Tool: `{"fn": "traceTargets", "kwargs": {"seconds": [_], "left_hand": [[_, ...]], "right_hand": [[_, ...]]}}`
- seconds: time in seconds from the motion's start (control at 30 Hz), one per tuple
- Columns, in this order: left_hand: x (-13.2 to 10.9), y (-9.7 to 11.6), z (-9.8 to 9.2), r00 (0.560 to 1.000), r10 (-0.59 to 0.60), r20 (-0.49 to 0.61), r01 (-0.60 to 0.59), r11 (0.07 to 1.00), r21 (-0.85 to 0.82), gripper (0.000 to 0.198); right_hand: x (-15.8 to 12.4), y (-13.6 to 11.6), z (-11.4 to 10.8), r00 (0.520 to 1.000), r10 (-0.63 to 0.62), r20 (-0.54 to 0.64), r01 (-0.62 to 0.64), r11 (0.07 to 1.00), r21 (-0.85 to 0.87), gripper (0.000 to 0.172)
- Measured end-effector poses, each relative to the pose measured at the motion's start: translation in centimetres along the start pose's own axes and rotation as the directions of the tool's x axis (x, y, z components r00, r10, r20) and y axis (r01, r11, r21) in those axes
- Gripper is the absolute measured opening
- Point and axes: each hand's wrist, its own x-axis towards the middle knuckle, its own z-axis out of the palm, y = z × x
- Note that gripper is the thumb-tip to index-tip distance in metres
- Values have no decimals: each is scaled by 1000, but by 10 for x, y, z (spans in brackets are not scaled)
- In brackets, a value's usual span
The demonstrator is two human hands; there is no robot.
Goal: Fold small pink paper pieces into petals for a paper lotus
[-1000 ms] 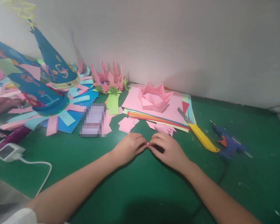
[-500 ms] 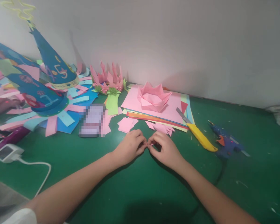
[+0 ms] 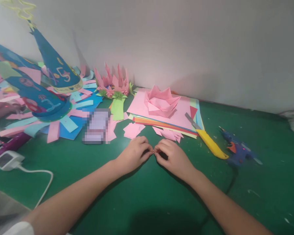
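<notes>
My left hand (image 3: 134,153) and my right hand (image 3: 172,156) meet fingertip to fingertip above the green tabletop, each closed in a pinch. Between them is a small piece of pink paper, almost wholly covered by the fingers. Just beyond my left hand lie cut pink paper pieces (image 3: 133,130), and more pink pieces (image 3: 170,134) are scattered beyond my right hand. Behind these, a folded pink paper flower (image 3: 161,103) rests on a stack of coloured paper sheets (image 3: 137,103).
A yellow utility knife (image 3: 212,143), blade out, leans on the stack's right corner. Right of it is a blue glue gun (image 3: 241,151). A blurred-out phone (image 3: 97,126), paper cone hats (image 3: 56,62), a pink paper crown (image 3: 114,83) and a white device with a cable (image 3: 8,160) are on the left.
Both hands keep their pinch and have barely shifted. The pink sliver by my right fingertips shows less now.
</notes>
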Motion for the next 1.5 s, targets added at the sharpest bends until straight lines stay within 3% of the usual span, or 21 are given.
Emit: {"fn": "traceTargets", "kwargs": {"seconds": [0.4,0.67,1.07,1.3,1.5], "left_hand": [[3,7,4,990,-139,-14,140,987,80,10],[2,14,4,975,-216,-49,220,969,108,10],[4,10,6,961,-258,-101,261,965,21,9],[2,8,6,960,-231,-157,239,970,36,9],[0,10,4,983,-137,-123,152,980,126,2]], "right_hand": [[5,-6,9,982,156,-107,-153,987,40,13],[6,-4,6,972,226,-70,-216,968,127,15],[9,-1,2,973,223,-55,-214,967,136,12],[9,-2,1,977,208,-42,-196,961,196,14],[3,2,0,994,100,-47,-89,975,202,13]]}}
